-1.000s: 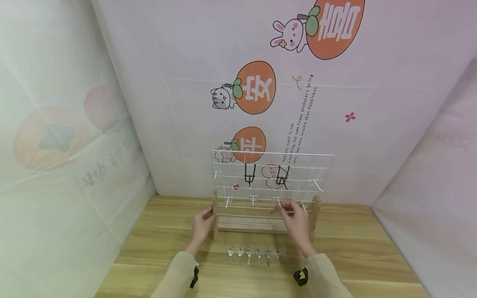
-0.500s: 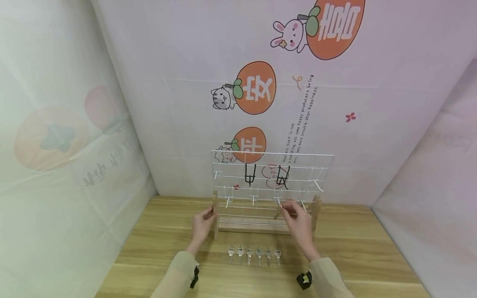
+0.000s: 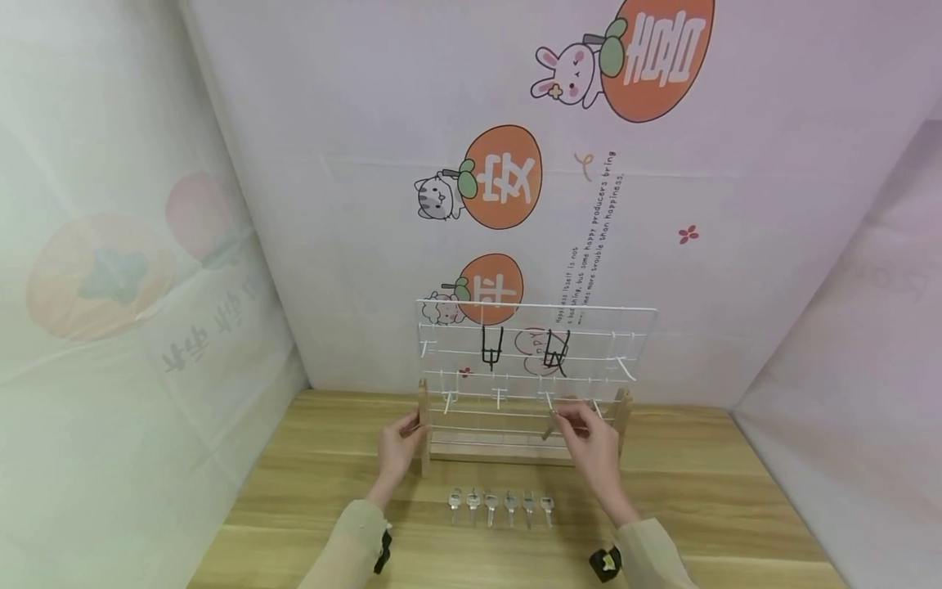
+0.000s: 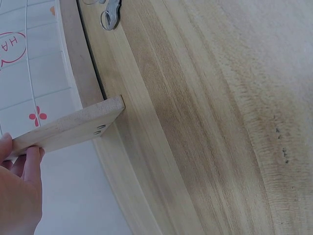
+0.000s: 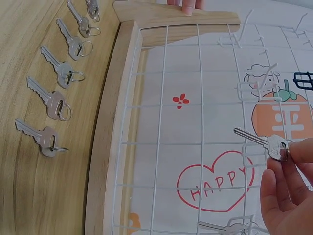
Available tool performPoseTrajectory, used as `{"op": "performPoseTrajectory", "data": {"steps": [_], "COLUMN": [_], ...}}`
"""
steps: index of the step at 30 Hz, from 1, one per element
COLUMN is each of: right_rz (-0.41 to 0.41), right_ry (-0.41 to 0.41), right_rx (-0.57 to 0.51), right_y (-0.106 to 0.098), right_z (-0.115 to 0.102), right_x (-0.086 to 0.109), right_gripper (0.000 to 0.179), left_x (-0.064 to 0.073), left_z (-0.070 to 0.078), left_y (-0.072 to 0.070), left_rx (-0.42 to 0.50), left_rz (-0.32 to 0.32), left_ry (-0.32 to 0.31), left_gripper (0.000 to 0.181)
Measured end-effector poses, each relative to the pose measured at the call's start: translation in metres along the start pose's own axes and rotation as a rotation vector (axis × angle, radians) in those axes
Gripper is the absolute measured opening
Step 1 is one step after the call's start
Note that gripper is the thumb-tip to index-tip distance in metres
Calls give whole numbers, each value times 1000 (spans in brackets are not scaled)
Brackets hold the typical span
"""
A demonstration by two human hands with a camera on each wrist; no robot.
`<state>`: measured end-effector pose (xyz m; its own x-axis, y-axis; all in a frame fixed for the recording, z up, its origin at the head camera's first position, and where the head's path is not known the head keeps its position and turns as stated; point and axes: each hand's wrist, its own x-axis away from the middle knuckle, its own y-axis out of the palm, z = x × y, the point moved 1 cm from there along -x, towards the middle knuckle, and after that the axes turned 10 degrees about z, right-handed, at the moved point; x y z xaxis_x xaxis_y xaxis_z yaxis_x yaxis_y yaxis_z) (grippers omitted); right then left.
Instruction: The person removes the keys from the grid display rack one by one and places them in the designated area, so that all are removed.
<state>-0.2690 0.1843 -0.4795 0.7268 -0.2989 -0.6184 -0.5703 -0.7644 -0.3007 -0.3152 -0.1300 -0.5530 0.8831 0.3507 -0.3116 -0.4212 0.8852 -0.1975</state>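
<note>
My right hand [image 3: 594,442] pinches a silver key [image 5: 266,143] by its small ring, in front of the white wire grid [image 3: 515,446]. The key's blade points away from the fingers, and the ring is close to a white hook [image 3: 548,399]; whether it is over the hook cannot be told. Another key [image 5: 227,228] hangs at the grid near the bottom of the right wrist view. On the other side, my left hand [image 3: 397,450] grips the wooden upright [image 4: 73,128] of the rack, thumb on one face and fingers on the other.
Several keys [image 3: 490,507] with rings lie in a row on the wooden table [image 3: 684,491] before the rack. Black hooks [image 3: 491,348] and further white hooks [image 3: 625,368] stick out from the grid. A printed cloth [image 3: 368,245] stands behind.
My right hand has shifted slightly right and down, and the key in it has swung to point more downward. My left hand stays on the upright. The head view has tilted a little.
</note>
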Motion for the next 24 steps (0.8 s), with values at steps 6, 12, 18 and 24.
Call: {"op": "performPoseTrajectory", "data": {"steps": [6, 12, 18, 24], "right_rz": [2, -7, -52, -113], "right_ry": [9, -7, 19, 56], "right_rx": [-2, 2, 13, 58], "right_y": [-2, -4, -8, -9], "right_z": [1, 3, 13, 28], "right_x": [3, 9, 18, 28], "right_gripper": [11, 12, 10, 6], "left_x": [0, 0, 0, 0], "left_z": [-1, -2, -2, -2], "left_y": [0, 0, 1, 1], "left_rx": [14, 25, 28, 18], "left_rz": [0, 1, 11, 8], "left_ry": [-1, -11, -15, -13], "left_gripper": [35, 35, 34, 34]}}
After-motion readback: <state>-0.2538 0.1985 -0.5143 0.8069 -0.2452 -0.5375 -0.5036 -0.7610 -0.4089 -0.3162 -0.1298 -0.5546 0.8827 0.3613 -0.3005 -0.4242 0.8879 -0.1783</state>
